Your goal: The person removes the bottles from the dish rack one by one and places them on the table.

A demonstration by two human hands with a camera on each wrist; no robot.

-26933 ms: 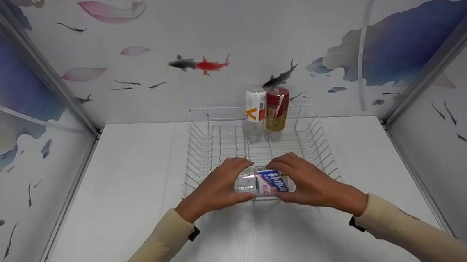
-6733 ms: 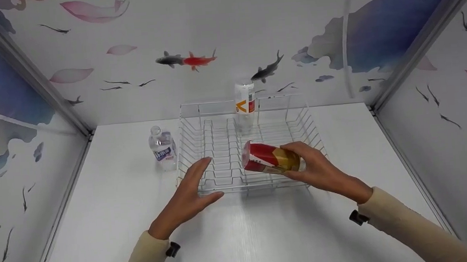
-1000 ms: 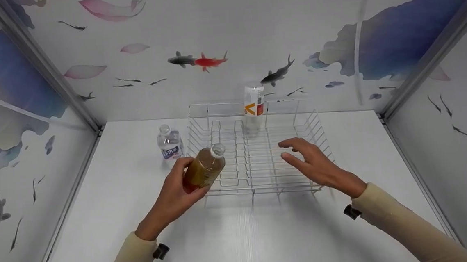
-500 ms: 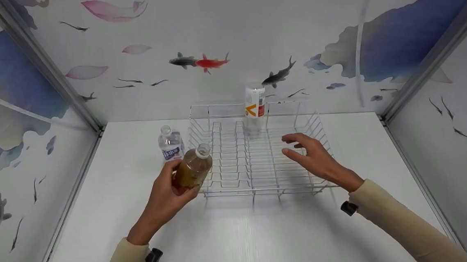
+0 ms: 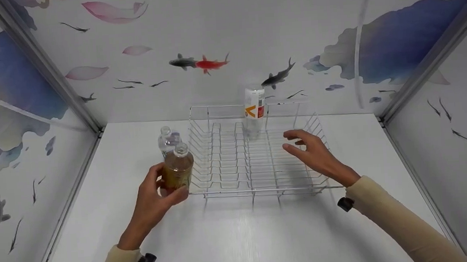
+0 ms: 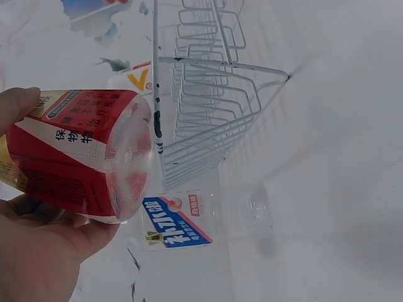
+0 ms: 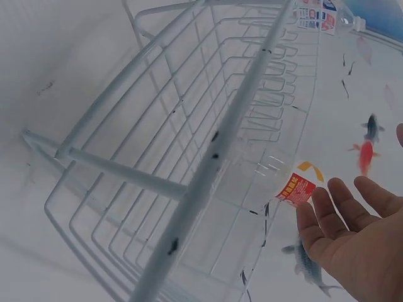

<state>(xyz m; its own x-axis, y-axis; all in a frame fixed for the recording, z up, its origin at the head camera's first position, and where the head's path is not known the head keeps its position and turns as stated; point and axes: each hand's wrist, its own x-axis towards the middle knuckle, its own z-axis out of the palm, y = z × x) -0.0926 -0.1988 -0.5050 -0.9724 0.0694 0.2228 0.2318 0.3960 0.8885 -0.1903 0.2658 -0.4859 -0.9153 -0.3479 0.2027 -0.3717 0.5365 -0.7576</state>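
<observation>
My left hand [image 5: 150,202] grips a capless bottle [image 5: 178,169] with a red and gold label, its neck upward. In the left wrist view, the base of this red-labelled bottle [image 6: 75,151] shows apart from the white surface. Just behind it, left of the wire rack [image 5: 265,191], a clear bottle [image 5: 168,139] with a blue and white label stands upright, partly hidden. My right hand [image 5: 315,154] hovers over the rack's right side, fingers relaxed, holding nothing. At the rack's back stands a clear bottle [image 5: 255,105] with a white and orange label at its upper end.
The white table [image 5: 245,237] extends around the rack. Printed panels with fish and petals [image 5: 212,62] enclose the back and both sides. In the right wrist view, the rack's thick rim [image 7: 217,145] crosses near the right hand.
The left hand has carried the red-labelled bottle leftward, off the rack's left front, and turned it more upright. It now covers part of the blue-labelled bottle. The right hand has shifted slightly back.
</observation>
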